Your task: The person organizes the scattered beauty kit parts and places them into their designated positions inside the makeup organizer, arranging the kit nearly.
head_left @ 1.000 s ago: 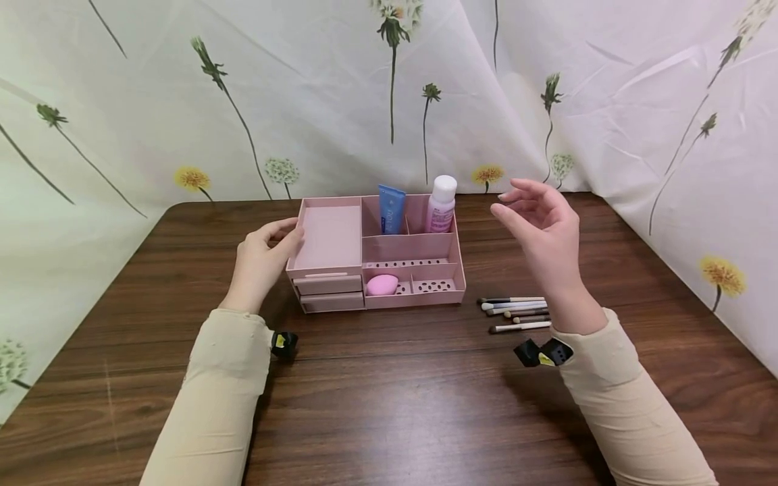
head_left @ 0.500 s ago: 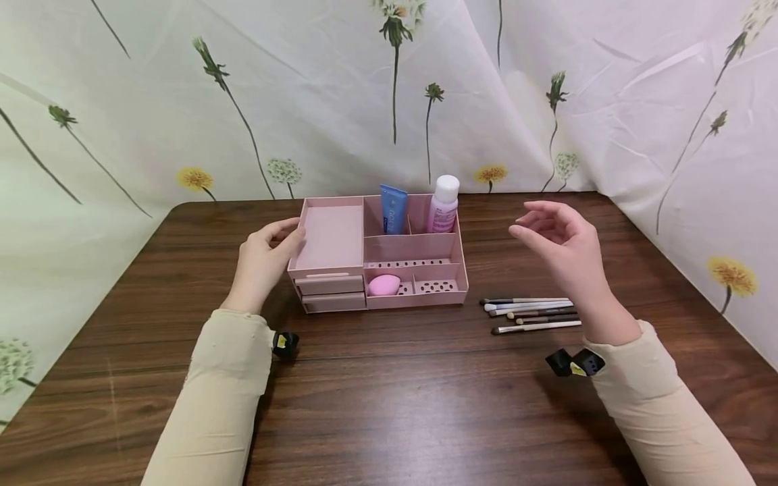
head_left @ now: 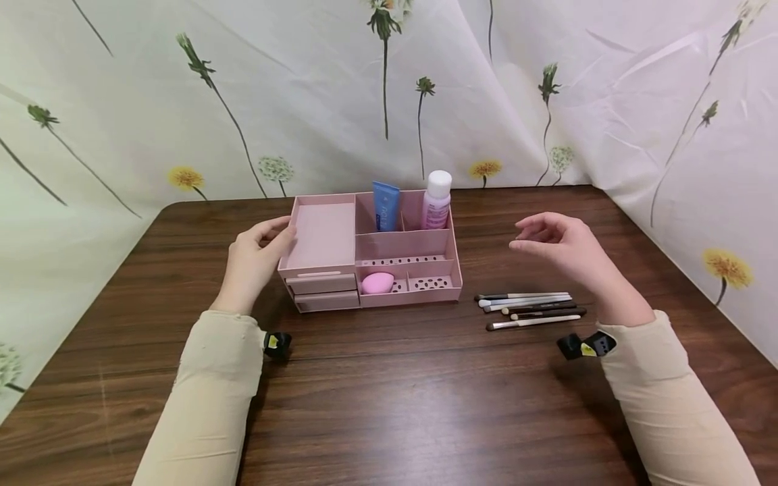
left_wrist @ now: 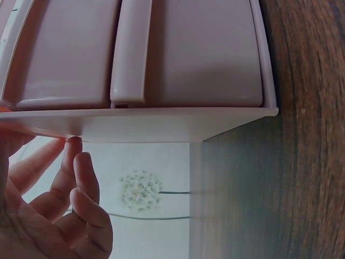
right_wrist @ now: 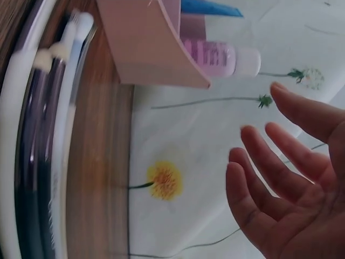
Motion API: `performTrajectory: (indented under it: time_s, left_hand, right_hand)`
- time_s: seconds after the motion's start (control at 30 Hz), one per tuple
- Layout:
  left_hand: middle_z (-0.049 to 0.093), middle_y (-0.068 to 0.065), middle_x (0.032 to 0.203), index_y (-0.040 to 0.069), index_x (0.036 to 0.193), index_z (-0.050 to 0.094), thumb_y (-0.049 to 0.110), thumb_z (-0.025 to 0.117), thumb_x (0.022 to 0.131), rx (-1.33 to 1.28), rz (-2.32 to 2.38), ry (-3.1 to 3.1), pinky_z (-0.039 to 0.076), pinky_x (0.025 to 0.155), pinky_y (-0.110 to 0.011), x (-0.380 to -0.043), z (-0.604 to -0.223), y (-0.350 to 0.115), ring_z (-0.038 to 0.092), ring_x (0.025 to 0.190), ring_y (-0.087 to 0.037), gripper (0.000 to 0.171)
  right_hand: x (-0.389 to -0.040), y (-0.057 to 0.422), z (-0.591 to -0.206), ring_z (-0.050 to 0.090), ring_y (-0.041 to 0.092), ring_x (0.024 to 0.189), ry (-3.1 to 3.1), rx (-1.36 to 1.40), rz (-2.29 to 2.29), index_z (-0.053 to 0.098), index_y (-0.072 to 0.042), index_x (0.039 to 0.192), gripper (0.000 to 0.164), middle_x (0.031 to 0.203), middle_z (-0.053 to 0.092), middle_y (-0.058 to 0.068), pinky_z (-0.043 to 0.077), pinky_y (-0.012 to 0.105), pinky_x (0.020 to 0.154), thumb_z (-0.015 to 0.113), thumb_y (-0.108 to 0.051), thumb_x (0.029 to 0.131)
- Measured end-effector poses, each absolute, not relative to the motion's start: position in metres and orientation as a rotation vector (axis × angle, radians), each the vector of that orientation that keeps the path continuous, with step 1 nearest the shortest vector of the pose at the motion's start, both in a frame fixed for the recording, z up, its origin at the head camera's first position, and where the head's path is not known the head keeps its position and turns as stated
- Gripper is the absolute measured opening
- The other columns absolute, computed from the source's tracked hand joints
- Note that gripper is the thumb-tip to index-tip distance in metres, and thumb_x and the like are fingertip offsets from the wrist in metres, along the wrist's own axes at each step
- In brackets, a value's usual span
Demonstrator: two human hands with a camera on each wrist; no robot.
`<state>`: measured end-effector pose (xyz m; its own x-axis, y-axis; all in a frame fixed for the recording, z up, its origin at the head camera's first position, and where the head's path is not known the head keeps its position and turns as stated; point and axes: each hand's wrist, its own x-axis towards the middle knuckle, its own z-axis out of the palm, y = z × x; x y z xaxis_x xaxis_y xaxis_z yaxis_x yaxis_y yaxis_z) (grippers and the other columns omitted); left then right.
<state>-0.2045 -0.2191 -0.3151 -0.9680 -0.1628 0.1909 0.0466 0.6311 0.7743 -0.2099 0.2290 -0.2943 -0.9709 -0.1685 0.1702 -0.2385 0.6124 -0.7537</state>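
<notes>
Organizer of pale pink plastic, with a shallow tray on top at the left and two closed drawers below it, is set toward the back of a dark brown wood-grain counter. Its left wall is held by the left hand: the thumb is laid at the upper edge and the fingers are pressed against the outer side, so that the grip is closed around that edge. The right hand is held raised above the counter, to the right of the organizer and well apart from it; its fingers are loosely bent, its grip is relaxed, and nothing is held in it.

In the back row of the organizer, a blue squeeze tube is stood, slightly tilted, in the left compartment, and a pink bottle with a white cap is stood upright in the right one. A bright pink egg-shaped sponge is placed in the front left compartment. Several slender makeup brushes with dark and pale handles are laid side by side on the counter, near the right hand. Behind the counter, a white cloth printed with flowers is hung.
</notes>
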Motion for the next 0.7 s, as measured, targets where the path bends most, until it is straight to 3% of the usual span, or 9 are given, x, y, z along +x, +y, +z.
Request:
performTrajectory:
  time_s: [0.23,0.37,0.7]
  left_hand:
    - [0.059,-0.009,0.103,0.017,0.138,0.06,0.048,0.052,0.098,0.092,-1.236,-2.617,0.038,0.073,-0.028,-0.207,-0.317,-0.221,0.05,0.093,-0.018,0.051]
    - [0.06,-0.011,0.105,0.017,0.138,0.06,0.047,0.052,0.098,0.086,-1.235,-2.614,0.039,0.074,-0.027,-0.207,-0.317,-0.221,0.051,0.095,-0.018,0.051]
    - [0.061,-0.013,0.107,0.015,0.138,0.06,0.047,0.051,0.099,0.08,-1.238,-2.609,0.039,0.076,-0.028,-0.206,-0.317,-0.22,0.051,0.096,-0.02,0.051]
  right_hand:
    - [-0.22,0.238,-0.305,0.058,0.006,0.078,-2.942,0.387,1.179,0.067,-0.006,0.116,0.039,0.092,0.066,-0.006,0.045,0.024,0.069,0.076,-0.031,0.087]
    - [-0.224,0.239,-0.312,0.058,0.008,0.079,-3.013,0.472,1.187,0.068,-0.002,0.115,0.037,0.095,0.068,0.002,0.046,0.024,0.07,0.077,-0.025,0.086]
    - [-0.229,0.24,-0.324,0.061,0.009,0.079,-3.132,0.572,1.188,0.069,0.002,0.109,0.032,0.094,0.07,0.005,0.049,0.024,0.07,0.078,-0.018,0.085]
